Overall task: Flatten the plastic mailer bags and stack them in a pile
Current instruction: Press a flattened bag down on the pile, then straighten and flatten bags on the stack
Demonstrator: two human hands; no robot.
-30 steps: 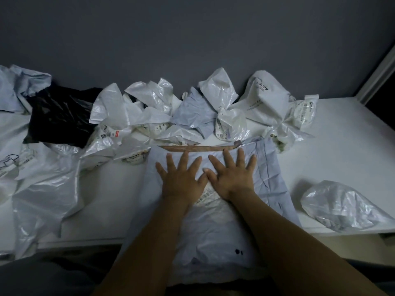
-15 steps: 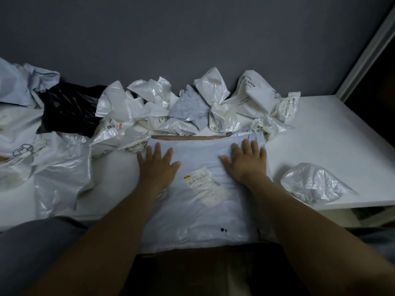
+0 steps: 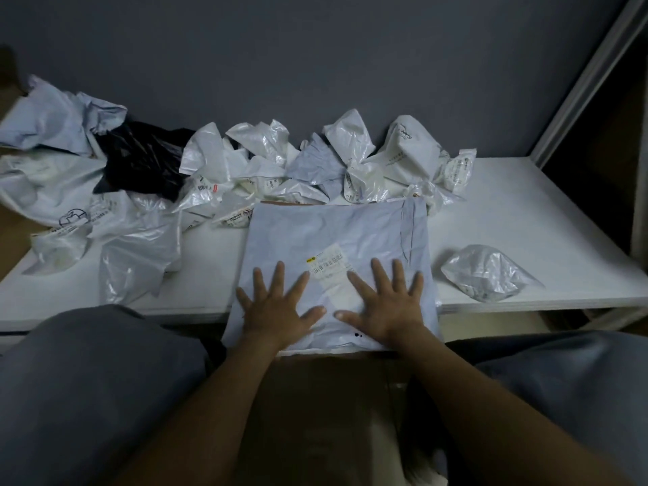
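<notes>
Pale-blue plastic, the mailer [image 3: 333,240] lay flat at the middle of the desk's [image 3: 526,219] front edge, its near end overhanging that edge. Both hands were spread, palms down, on its near half: the left hand [image 3: 277,310] beside the label [image 3: 328,263], the right hand [image 3: 385,306] on the other side of it. Neither hand pinched anything. The step in hand appeared to be flattening. Creases remained near the far right corner of the mailer. Crumpled bags [image 3: 280,170] crowded the back edge; a clear bag [image 3: 485,273] sat near the front right. The next move likely called for taking another crumpled bag, smoothing it, and laying it squarely on the mailer.
</notes>
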